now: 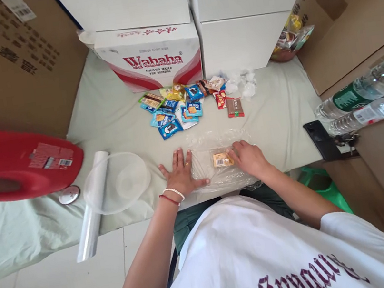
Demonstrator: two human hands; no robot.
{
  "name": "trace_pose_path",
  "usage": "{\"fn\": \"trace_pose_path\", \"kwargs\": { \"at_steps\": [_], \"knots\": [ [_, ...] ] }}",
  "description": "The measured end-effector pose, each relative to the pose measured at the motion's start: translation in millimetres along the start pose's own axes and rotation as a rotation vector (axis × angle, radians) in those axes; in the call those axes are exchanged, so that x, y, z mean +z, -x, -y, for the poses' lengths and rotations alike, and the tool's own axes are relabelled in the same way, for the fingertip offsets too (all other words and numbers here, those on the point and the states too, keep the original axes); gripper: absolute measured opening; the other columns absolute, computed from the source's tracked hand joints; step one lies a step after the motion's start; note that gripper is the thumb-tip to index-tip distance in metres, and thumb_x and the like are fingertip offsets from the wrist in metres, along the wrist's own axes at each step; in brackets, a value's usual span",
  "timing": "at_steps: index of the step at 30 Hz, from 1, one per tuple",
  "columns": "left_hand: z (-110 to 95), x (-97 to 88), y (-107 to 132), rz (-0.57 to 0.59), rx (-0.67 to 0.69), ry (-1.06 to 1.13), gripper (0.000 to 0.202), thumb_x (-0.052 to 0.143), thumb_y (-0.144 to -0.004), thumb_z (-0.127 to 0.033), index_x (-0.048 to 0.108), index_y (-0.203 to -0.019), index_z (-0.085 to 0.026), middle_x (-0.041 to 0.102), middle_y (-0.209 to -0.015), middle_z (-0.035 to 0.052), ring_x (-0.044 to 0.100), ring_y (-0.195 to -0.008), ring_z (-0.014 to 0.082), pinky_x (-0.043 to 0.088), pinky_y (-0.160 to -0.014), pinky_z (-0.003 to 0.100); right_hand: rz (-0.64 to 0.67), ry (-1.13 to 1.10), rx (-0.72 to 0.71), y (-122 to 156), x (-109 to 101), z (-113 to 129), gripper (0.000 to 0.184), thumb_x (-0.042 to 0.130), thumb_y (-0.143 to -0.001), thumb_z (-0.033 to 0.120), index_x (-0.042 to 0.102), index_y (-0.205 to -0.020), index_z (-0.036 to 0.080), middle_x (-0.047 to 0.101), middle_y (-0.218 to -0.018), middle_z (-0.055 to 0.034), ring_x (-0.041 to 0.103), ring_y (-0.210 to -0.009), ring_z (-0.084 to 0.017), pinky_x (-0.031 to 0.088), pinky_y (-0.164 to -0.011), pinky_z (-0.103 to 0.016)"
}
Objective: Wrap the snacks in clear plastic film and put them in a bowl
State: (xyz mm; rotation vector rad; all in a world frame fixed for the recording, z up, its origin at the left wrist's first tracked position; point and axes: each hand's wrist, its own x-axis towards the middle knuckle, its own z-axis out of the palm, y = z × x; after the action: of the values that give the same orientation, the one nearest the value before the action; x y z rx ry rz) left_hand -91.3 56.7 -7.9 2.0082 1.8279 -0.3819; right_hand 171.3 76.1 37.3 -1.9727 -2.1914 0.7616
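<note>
My left hand (179, 174) lies flat with its fingers spread, on the cloth at the left edge of a sheet of clear plastic wrap (215, 179). On the wrap lies a small yellow snack packet (220, 160) with a barcode label facing up. My right hand (251, 158) has its fingers curled at the packet's right end, the thumb touching it; the fingertips are partly hidden. Beyond both hands lies a loose pile of wrapped snacks (169, 113) in blue, yellow and red, with a brown packet (234, 107) at its right.
A roll of plastic wrap (89, 231) rests under a clear round lid (135, 179) at left, overhanging the table edge. A red jug (53, 157) lies beyond. White boxes (154, 63) stand behind the snacks. Bottles (364, 116) and a black phone (321, 140) lie at right.
</note>
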Motion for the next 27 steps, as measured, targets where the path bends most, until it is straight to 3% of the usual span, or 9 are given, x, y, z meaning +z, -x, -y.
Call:
{"fn": "trace_pose_path", "kwargs": {
  "at_steps": [2, 7, 10, 14, 17, 20, 22, 24, 27],
  "knots": [
    [0, 0.7, 0, -0.011, 0.000, -0.002, 0.131, 0.061, -0.073, -0.087, 0.002, -0.169, -0.021, -0.016, -0.175, 0.0148, -0.011, -0.163, 0.0427, 0.001, -0.115, 0.087, -0.060, 0.142, -0.064, 5, -7, -1, 0.044, 0.046, -0.106, 0.052, 0.066, -0.126, 0.019, 0.065, -0.129, -0.0172, 0.069, -0.106, -0.031, 0.054, -0.083, -0.039],
    [0, 2.8, -2, -0.015, -0.002, 0.007, 0.133, 0.062, -0.072, -0.088, 0.003, -0.170, -0.020, -0.014, -0.175, 0.0176, -0.011, -0.163, 0.0454, 0.002, -0.115, 0.087, 0.116, 0.197, -0.330, -2, 3, 0, 0.054, 0.071, -0.095, 0.038, 0.056, -0.146, 0.027, 0.059, -0.144, -0.0114, 0.060, -0.125, -0.032, 0.056, -0.087, -0.039],
    [2, 4.8, -1, -0.037, 0.013, 0.012, 0.133, 0.063, -0.072, -0.088, 0.004, -0.170, -0.019, -0.011, -0.176, 0.0184, -0.010, -0.163, 0.0460, 0.004, -0.115, 0.087, 0.124, 0.191, -0.360, -9, 18, -3, 0.054, 0.068, -0.096, 0.030, 0.055, -0.148, 0.027, 0.061, -0.143, -0.0120, 0.057, -0.129, -0.032, 0.057, -0.092, -0.042],
    [7, 11.4, 4, -0.089, 0.037, 0.044, 0.121, 0.057, -0.080, -0.085, 0.008, -0.170, -0.020, -0.003, -0.177, 0.0190, 0.000, -0.164, 0.0439, 0.003, -0.118, 0.084, 0.048, 0.052, -0.400, -1, 18, -17, 0.056, 0.064, -0.099, 0.034, 0.051, -0.153, 0.025, 0.046, -0.159, -0.0149, 0.051, -0.140, -0.032, 0.053, -0.106, -0.048],
    [9, 18.8, 14, -0.225, 0.010, 0.106, 0.103, 0.049, -0.091, -0.077, 0.015, -0.169, -0.020, 0.000, -0.177, 0.0205, 0.009, -0.164, 0.0399, 0.009, -0.123, 0.076, -0.014, -0.067, -0.557, 24, 12, -36, 0.051, 0.057, -0.103, 0.043, 0.053, -0.151, 0.024, 0.052, -0.153, -0.0154, 0.053, -0.138, -0.029, 0.050, -0.113, -0.049],
    [9, 24.7, 27, -0.416, -0.020, 0.137, 0.093, 0.054, -0.092, -0.071, 0.031, -0.166, -0.018, 0.003, -0.177, 0.0210, 0.002, -0.165, 0.0393, 0.009, -0.127, 0.068, 0.016, -0.035, -0.664, 55, 17, -58, 0.052, 0.064, -0.099, 0.049, 0.060, -0.145, 0.024, 0.059, -0.146, -0.0148, 0.055, -0.132, -0.032, 0.050, -0.112, -0.054],
    [9, 26.7, 35, -0.464, 0.049, 0.130, 0.069, 0.053, -0.097, -0.057, 0.048, -0.158, -0.025, 0.022, -0.175, 0.0151, 0.004, -0.165, 0.0374, 0.001, -0.129, 0.067, 0.024, -0.002, -0.639, 70, 27, -71, 0.043, 0.063, -0.100, 0.040, 0.065, -0.140, 0.025, 0.061, -0.146, -0.0145, 0.054, -0.134, -0.033, 0.050, -0.112, -0.057],
    [12, 27.1, 39, -0.404, 0.234, 0.142, 0.047, 0.047, -0.100, -0.036, 0.062, -0.144, -0.034, 0.048, -0.164, 0.0070, 0.021, -0.163, 0.0320, -0.006, -0.130, 0.065, 0.006, -0.027, -0.591, 78, 37, -81, 0.034, 0.055, -0.103, 0.027, 0.069, -0.134, 0.027, 0.063, -0.144, -0.0132, 0.054, -0.134, -0.031, 0.050, -0.111, -0.057],
    [23, 24.6, 41, -0.243, 0.528, 0.222, 0.057, 0.046, -0.088, -0.019, 0.065, -0.140, -0.033, 0.064, -0.150, 0.0036, 0.045, -0.153, 0.0247, -0.001, -0.133, 0.059, -0.018, -0.157, -0.571, 74, 40, -86, 0.032, 0.049, -0.104, 0.023, 0.075, -0.121, 0.029, 0.068, -0.135, -0.0116, 0.060, -0.126, -0.028, 0.055, -0.105, -0.055]
  ]
}}
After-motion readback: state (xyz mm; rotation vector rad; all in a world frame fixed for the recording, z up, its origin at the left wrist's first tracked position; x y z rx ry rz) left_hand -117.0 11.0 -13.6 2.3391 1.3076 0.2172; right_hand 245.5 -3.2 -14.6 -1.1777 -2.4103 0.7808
